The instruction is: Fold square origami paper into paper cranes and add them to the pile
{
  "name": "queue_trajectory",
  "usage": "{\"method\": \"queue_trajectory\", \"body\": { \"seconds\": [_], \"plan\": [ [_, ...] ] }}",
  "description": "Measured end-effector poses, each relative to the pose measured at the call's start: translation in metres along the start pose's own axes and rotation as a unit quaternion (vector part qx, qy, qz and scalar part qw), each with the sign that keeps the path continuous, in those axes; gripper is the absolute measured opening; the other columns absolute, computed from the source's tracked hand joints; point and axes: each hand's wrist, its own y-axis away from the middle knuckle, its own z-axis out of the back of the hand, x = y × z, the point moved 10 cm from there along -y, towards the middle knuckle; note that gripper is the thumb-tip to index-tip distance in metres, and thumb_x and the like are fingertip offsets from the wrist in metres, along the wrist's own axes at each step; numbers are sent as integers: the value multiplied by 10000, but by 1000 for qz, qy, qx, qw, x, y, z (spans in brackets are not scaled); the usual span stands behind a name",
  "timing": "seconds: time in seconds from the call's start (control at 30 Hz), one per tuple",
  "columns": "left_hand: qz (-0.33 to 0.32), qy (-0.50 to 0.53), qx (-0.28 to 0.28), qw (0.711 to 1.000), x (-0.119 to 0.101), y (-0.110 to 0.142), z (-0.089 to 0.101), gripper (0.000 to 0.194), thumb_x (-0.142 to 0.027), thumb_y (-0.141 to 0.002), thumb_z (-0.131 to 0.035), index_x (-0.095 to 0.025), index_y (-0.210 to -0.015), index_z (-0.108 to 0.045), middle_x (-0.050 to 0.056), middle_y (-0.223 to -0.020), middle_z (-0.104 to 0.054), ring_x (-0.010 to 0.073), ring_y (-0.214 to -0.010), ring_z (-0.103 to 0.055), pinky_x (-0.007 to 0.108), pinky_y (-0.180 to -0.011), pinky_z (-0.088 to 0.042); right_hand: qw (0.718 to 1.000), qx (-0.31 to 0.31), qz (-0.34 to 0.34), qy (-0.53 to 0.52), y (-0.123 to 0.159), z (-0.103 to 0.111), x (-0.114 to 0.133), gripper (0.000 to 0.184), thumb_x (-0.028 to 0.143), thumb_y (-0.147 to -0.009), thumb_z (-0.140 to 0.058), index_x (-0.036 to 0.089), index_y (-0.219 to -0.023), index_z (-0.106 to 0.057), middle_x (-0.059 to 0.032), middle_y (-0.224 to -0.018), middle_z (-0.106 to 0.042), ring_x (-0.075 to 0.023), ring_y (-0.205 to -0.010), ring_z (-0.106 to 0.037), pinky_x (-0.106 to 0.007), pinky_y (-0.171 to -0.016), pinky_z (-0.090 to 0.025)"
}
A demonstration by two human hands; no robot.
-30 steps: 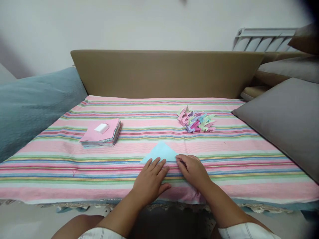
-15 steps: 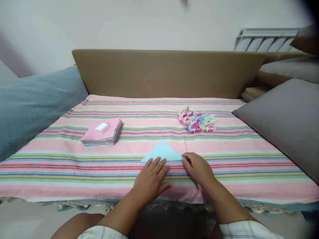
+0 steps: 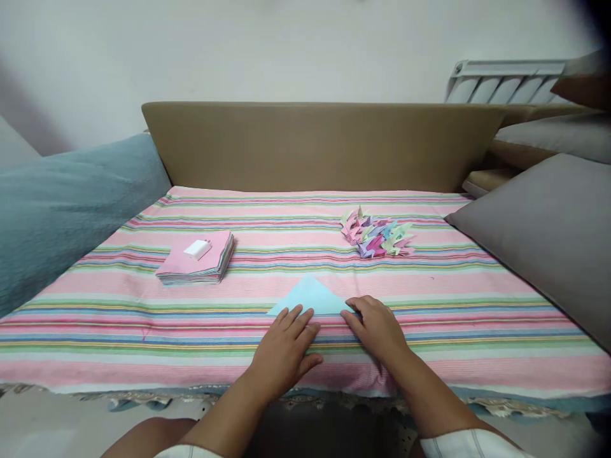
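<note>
A light-blue sheet of paper (image 3: pixel 309 294), folded into a triangle, lies flat on the striped cloth with its point away from me. My left hand (image 3: pixel 289 346) rests palm down, fingers spread, its fingertips on the paper's near folded edge. At the right corner, my right hand (image 3: pixel 376 326) has thumb and forefinger curled in around the paper's tip. Farther off to the right sits a cluster of small folded paper cranes (image 3: pixel 377 235) in several colours. On the left is a stack of square paper sheets (image 3: pixel 210 259), pink on top.
A white charger plug (image 3: pixel 197 249) sits on the stack. Striped cloth (image 3: pixel 286 242) covers the seat, which has a brown backrest (image 3: pixel 324 146). Grey cushions (image 3: pixel 539 235) lean at the right, and a blue-green covered armrest (image 3: pixel 81 203) bounds the left.
My right thumb and forefinger have shifted slightly left at the paper's right corner. My left hand stays on the near edge. The whole view has tilted a little.
</note>
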Motion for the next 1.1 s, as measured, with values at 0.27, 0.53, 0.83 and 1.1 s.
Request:
{"method": "queue_trajectory", "body": {
  "seconds": [0.27, 0.53, 0.83, 1.1],
  "plan": [
    [13, -4, -18, 1000, 8, 4, 7, 459, -409, -819, -549, -213, -1231, -505, 98, -1341, -481, 297, -1244, -417, 508, -1017, -366, 1000, 2, -18, -3, -3, -3, -3, 215, 346, -828, -524, 217, -955, -640, -48, -915, -631, -202, -874, -561, -304, -773, -375],
    [112, -8, -88, 990, 55, 16, 28, 233, -327, -851, -496, -208, -993, -639, 83, -1113, -643, 234, -1001, -597, 391, -848, -510, 1000, 3, -12, -10, -3, -4, -4, 228, 355, -823, -524, 210, -952, -644, -56, -907, -630, -205, -874, -562, -310, -783, -387],
    [224, -26, -110, 968, 90, 17, 35, 276, -352, -788, -565, -224, -1017, -652, 85, -1223, -577, 287, -1068, -542, 468, -890, -444, 999, -4, 15, -38, -2, -6, -2, 240, 321, -824, -511, 202, -995, -632, -65, -952, -620, -216, -907, -548, -327, -815, -401],
    [251, 58, -128, 958, 97, 18, 36, 220, -293, -732, -608, -240, -942, -643, 59, -1241, -570, 261, -1110, -530, 435, -927, -422, 993, -19, 24, -116, -2, -1, 1, 191, 273, -786, -531, 198, -947, -601, -62, -985, -612, -217, -928, -543, -345, -830, -414]
  ]
}}
